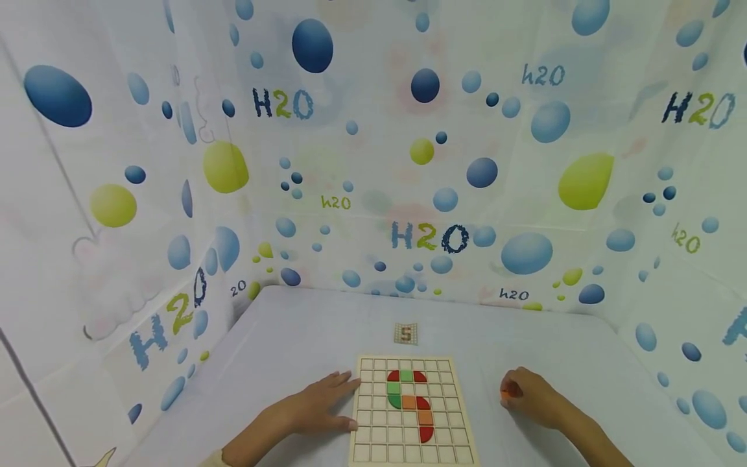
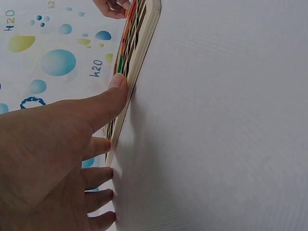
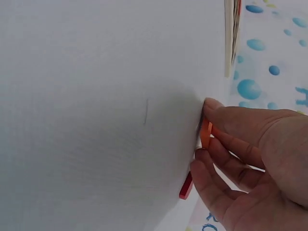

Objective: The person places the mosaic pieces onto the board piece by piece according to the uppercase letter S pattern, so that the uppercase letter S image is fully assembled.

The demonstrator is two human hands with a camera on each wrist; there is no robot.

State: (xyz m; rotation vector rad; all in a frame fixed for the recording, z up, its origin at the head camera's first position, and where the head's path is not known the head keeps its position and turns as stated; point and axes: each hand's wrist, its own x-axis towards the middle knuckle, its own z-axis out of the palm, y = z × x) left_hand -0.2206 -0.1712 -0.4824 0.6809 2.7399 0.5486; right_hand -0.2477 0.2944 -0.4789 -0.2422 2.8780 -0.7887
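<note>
A pale wooden grid board (image 1: 376,436) lies on the white table. Red, green and orange tiles in its cells form a curved S-like figure, including a light green square (image 1: 406,375) and a red rounded piece (image 1: 426,434). My left hand (image 1: 315,407) touches the board's left edge, thumb and fingers spread. To the right of the board, my right hand (image 1: 530,394) pinches an orange tile (image 3: 206,135) between thumb and fingers, down at the table. Beside those fingertips, in the right wrist view, lies a red tile (image 3: 186,186); in the head view the hand hides it.
Behind the board lies a small card (image 1: 405,333) with an S on a grid. A white curtain (image 1: 373,143) printed with bubbles and H2O lettering surrounds the table (image 1: 303,331) at the back and sides.
</note>
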